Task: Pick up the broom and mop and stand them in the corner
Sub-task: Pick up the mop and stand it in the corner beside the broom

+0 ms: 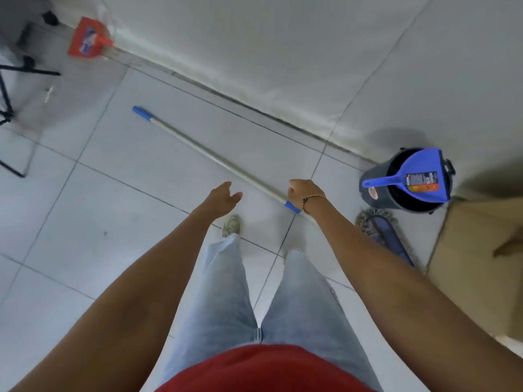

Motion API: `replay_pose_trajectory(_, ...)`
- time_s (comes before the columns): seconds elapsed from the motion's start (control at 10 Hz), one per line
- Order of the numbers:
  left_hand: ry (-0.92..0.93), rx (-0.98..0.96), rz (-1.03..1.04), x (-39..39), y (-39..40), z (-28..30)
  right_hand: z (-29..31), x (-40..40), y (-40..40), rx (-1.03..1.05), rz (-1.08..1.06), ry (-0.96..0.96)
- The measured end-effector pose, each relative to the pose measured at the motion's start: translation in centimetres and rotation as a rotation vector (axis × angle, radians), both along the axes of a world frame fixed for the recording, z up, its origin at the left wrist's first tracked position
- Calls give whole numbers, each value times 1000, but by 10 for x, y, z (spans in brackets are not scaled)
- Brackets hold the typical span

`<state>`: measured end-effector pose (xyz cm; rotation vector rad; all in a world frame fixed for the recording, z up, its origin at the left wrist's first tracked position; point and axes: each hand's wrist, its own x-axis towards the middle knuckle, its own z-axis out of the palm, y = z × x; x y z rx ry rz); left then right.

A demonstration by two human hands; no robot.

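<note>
Tile floor (113, 207): mop pole (215, 158) by right hand (304, 192), bucket (376, 171) near.

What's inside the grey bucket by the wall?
A blue dustpan rests in the bucket, handle sticking out over the rim. It covers most of the dark inside; anything beneath is hidden.

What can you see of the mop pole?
The mop pole is a long, thin, pale shaft that looks like metal, with a blue cap at its far end and a blue collar near the right hand. It runs slantwise low over the tiled floor, far tip toward the wall. The right hand's curled fingers are at it just above the collar; a firm hold cannot be confirmed. Its near end is hidden behind that hand.
</note>
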<state>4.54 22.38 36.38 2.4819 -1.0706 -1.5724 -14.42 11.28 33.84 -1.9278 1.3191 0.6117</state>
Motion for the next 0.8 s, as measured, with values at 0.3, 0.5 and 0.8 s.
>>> replay_pose_trajectory(0.3, 427, 43, 508, 35, -22, -77, -68, 3, 4, 111, -271, 81)
replay_pose_trajectory(0.5, 572, 106, 743, 16, -35, -162, -142, -19, 18, 189, -311, 64)
replay_pose_trajectory(0.8, -100, 62, 706, 44, -94, -424, -392, -48, -31, 120, -143, 133)
